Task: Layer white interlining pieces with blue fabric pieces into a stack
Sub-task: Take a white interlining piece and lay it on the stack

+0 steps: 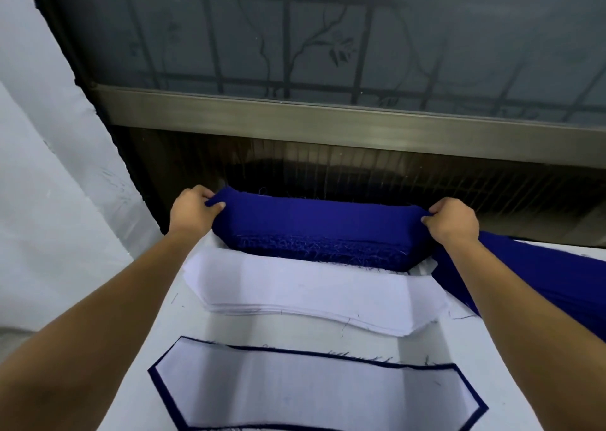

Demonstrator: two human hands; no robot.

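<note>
Pinching both ends of the top piece on the blue fabric pile (pixel 321 230) right now. It's a thick bundle at the far edge of the table (pixel 295 332), right up against the window frame (pixel 328 125), with frayed threads all along its near side.

My left hand (pixel 193 209) has thumb and fingers closed on the left end of that top layer. My right hand (pixel 451 220) is doing the same on the right end, so both hands are clamped on the fabric and well apart, one at each end. The cloth looks pulled fairly smooth between them and curves down over the pile at both ends.

Just on the near side of the blue pile is the white interlining stack (pixel 311 289), lots of thin layers with angled corners, its far edge tucked against the blue bundle.

Nearer to me is the layered stack (pixel 311 394). A white piece is on top, and a thin dark blue border peeks out all around it from the piece underneath.

Off to the right, some loose blue fabric (pixel 551 270) spreads across the table, passing under my right forearm. On the left, a white cloth (pixel 42 168) hangs beside the table. Frosted glass with a branch pattern sits above the window frame.
</note>
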